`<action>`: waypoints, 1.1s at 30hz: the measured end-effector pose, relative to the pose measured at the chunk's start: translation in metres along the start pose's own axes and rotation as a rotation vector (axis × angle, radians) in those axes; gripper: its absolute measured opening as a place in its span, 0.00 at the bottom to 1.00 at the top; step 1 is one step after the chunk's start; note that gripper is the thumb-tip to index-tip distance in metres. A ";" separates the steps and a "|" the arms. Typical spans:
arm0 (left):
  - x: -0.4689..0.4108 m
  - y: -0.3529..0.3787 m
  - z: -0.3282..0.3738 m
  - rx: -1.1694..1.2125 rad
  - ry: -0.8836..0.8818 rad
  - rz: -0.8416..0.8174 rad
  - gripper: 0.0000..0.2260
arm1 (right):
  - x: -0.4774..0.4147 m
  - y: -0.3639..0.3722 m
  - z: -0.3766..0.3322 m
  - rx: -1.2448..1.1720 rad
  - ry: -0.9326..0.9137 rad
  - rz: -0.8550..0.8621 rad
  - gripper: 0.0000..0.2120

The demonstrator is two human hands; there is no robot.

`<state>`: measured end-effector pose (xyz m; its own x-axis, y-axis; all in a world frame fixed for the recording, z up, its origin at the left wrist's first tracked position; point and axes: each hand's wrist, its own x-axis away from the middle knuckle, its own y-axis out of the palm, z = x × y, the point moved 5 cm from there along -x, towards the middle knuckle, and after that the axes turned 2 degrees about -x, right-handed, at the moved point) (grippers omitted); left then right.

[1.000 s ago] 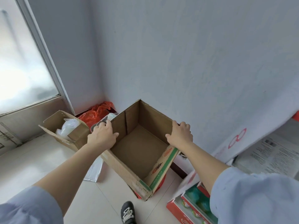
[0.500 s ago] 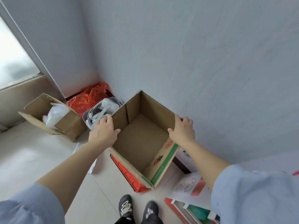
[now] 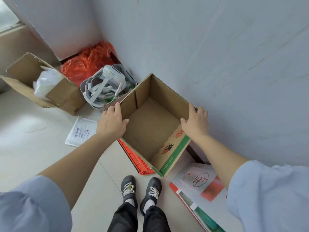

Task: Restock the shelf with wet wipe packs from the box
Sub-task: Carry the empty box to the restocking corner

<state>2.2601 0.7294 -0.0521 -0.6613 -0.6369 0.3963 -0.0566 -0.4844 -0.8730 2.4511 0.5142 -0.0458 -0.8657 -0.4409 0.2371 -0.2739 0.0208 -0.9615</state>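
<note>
An open cardboard box (image 3: pixel 150 129) with a green-edged flap is held low over the floor beside a white wall. Its inside is bare brown cardboard; no wet wipe packs show in it. My left hand (image 3: pixel 112 124) grips the box's left wall, thumb inside and fingers outside. My right hand (image 3: pixel 195 123) grips the right wall the same way. No shelf is in view.
A red plastic crate (image 3: pixel 135 158) lies under the box. Left of it stand a grey basket (image 3: pixel 107 86) of white gear, a red plastic bag (image 3: pixel 87 64) and a second cardboard box (image 3: pixel 50 91). A white mailer (image 3: pixel 80 131) lies on the tiles. Red printed cartons (image 3: pixel 200 185) sit at right.
The box has come down toward the floor in both hands, and my view has tilted downward; my shoes and the red crate under the box now show.
</note>
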 end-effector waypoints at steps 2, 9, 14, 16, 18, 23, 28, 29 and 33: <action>-0.008 0.012 0.001 0.007 -0.005 0.000 0.32 | -0.008 0.013 0.005 -0.008 -0.007 0.002 0.29; -0.025 0.049 -0.002 -0.006 0.007 -0.017 0.32 | -0.025 0.053 0.023 -0.031 -0.033 -0.008 0.32; -0.028 0.059 -0.004 -0.021 -0.009 0.017 0.35 | -0.037 0.061 0.023 -0.032 -0.064 0.003 0.35; -0.030 0.059 -0.004 -0.026 -0.022 0.027 0.36 | -0.043 0.062 0.020 -0.041 -0.068 0.004 0.36; -0.034 0.057 -0.004 -0.019 -0.026 0.032 0.36 | -0.048 0.062 0.017 -0.054 -0.074 -0.003 0.35; -0.043 0.049 -0.006 0.010 -0.003 0.023 0.36 | -0.049 0.069 0.017 -0.089 -0.091 -0.094 0.38; -0.041 0.049 -0.003 -0.016 0.024 -0.013 0.39 | -0.042 0.082 0.026 -0.077 -0.069 -0.234 0.43; -0.041 0.049 -0.003 -0.029 0.014 -0.018 0.40 | -0.041 0.082 0.026 -0.075 -0.065 -0.254 0.43; -0.042 0.044 0.000 -0.096 -0.029 -0.044 0.40 | -0.041 0.074 0.025 -0.052 -0.055 -0.314 0.41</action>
<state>2.2849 0.7349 -0.1070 -0.6350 -0.6336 0.4420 -0.1575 -0.4539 -0.8770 2.4769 0.5114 -0.1301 -0.7121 -0.4808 0.5116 -0.5462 -0.0784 -0.8339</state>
